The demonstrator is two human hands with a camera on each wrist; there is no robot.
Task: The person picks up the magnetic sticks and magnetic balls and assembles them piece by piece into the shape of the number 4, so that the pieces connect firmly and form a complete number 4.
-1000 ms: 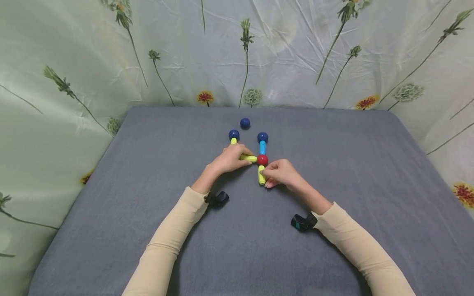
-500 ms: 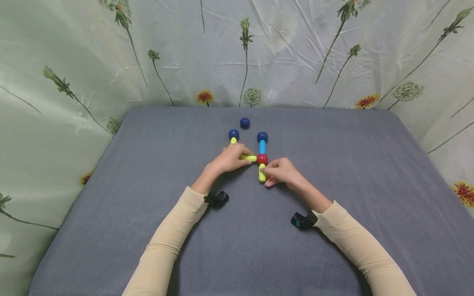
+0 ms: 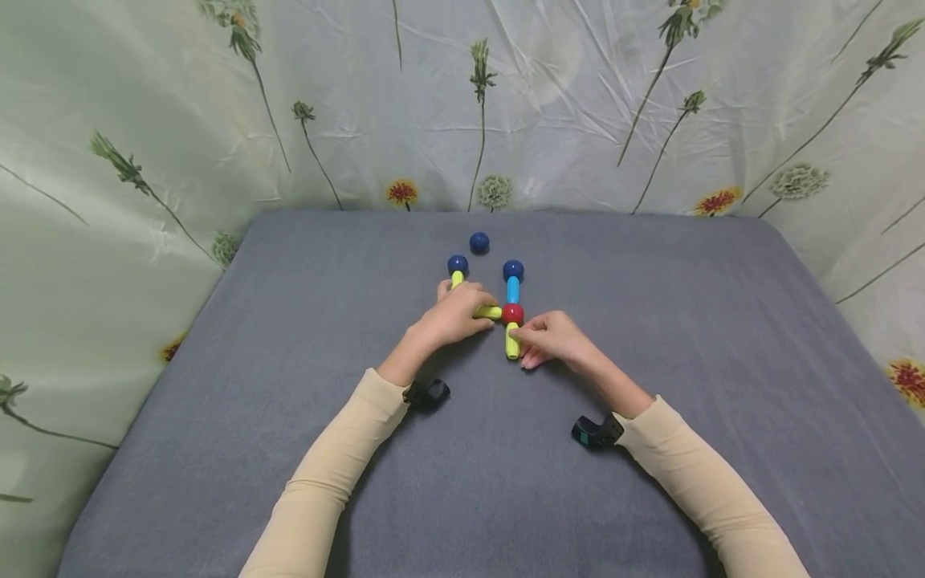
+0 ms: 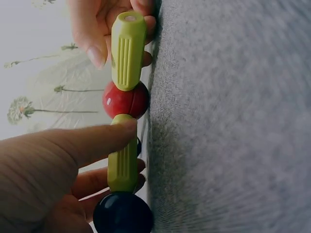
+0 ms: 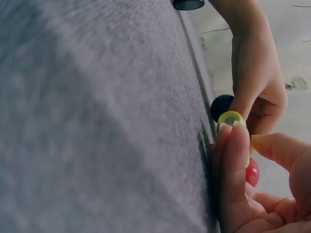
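Note:
My left hand (image 3: 454,315) grips a yellow rod (image 4: 122,170) between thumb and fingers. One end of that rod meets a red ball (image 3: 512,314), the other a dark blue ball (image 4: 124,213). My right hand (image 3: 555,339) pinches a second yellow rod (image 3: 512,341), whose far end touches the red ball's near side. From the red ball a light blue rod (image 3: 513,290) runs away to another dark blue ball (image 3: 513,270). Partly behind my left hand, a further yellow rod (image 3: 458,278) leads to a blue ball (image 3: 458,263).
A separate blue ball (image 3: 479,242) lies behind the joined pieces. The grey cloth-covered table (image 3: 462,482) ends at a flowered curtain (image 3: 578,104) at the back and left. Black wrist cameras (image 3: 596,433) sit on both wrists.
My right hand has brought the pinched yellow rod slightly forward, from just short of the red ball to touching it. My left hand keeps its grip, nearly still.

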